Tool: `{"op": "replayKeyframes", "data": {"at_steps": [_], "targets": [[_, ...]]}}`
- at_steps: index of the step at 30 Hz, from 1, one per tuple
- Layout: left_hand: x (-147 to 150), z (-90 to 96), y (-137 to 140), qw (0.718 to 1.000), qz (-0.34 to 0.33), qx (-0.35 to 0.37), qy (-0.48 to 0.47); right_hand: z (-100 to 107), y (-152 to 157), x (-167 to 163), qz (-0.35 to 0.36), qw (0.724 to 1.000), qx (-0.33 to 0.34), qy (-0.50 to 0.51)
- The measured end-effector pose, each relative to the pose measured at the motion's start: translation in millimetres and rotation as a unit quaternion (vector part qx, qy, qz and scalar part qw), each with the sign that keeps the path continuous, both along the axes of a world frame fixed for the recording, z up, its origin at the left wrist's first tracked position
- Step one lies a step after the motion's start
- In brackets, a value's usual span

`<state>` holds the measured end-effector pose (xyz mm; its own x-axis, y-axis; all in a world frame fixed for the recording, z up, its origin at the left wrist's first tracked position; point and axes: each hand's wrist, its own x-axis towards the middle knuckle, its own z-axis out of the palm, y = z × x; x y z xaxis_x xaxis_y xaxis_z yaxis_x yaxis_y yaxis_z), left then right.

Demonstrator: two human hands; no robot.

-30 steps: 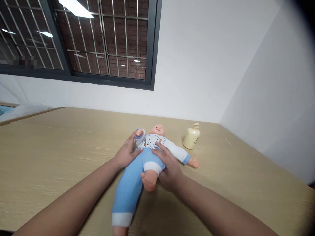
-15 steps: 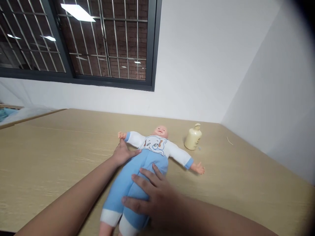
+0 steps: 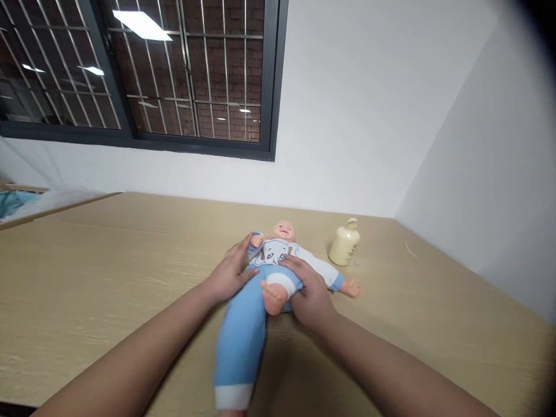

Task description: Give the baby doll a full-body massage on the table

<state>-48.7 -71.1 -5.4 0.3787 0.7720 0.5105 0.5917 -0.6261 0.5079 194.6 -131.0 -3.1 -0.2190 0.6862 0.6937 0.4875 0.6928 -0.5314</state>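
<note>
A baby doll (image 3: 243, 341) in blue trousers and a white top with an elephant print lies on its back on the table. My left hand (image 3: 232, 272) presses around the doll's side, its fingers on the doll's bent arm, which is folded toward the chest. The doll's other leg is bent up over its belly, and the bare foot (image 3: 274, 298) faces me. My right hand (image 3: 313, 295) is wrapped around that leg, fingers reaching over the white cuff. The doll's far arm (image 3: 334, 278) stretches out to the right.
A cream pump bottle (image 3: 344, 243) stands right of the doll's head. Farther right, a thin pale strand (image 3: 410, 249) lies on the wooden tabletop (image 3: 108, 289). A white wall and a barred window (image 3: 191, 75) rise behind the table.
My right hand has moved from lying over the thighs to holding one leg, now folded up onto the belly. My left hand has moved inward, bending the doll's outstretched arm to its chest.
</note>
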Motion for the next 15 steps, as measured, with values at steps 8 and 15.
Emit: {"op": "replayKeyframes", "data": {"at_steps": [8, 15], "targets": [[2, 2.1, 0, 0.999, 0.021, -0.027, -0.025, 3, -1, -3, 0.0, 1.0, 0.009, 0.002], [-20, -10.3, 13, 0.984, 0.098, -0.109, -0.098, 3, -40, -12, 0.05, 0.979, 0.07, -0.185]]}}
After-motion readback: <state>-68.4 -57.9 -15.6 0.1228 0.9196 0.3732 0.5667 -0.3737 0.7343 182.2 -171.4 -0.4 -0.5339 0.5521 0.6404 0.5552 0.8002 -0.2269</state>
